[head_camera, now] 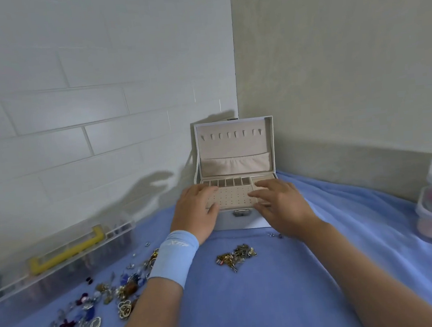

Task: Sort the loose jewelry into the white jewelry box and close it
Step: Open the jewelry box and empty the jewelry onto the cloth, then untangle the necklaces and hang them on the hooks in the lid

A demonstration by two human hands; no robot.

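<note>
1. Location: the white jewelry box [241, 220] stands at the far edge of the blue cloth [275, 302], in the wall corner. Its lid [234, 145] is upright, and nothing shows in the peg-hole tray [235, 197] or its compartments.
2. Your left hand [195, 215] lies over the tray's left side, thumb at the front edge. I cannot tell whether it pinches the tray.
3. Your right hand [282, 207] rests on the tray's right side with fingers straight and spread, holding nothing.
4. Judgement: you appear to be seating or steadying the tray before loading. Press evenly on both sides so it sits level.
5. Stock outstanding: a mixed scatter [111, 292] lies toward the near-left corner, and a gold-coloured heap [235, 256] at the centre, near the box front. A few small pieces [274, 235] lie beside your right wrist.
6. Draw from the heap one piece at a time, since tangled chains will likely drag their neighbours.
7. Keep the latch [239, 213] unobstructed for closing.
</note>
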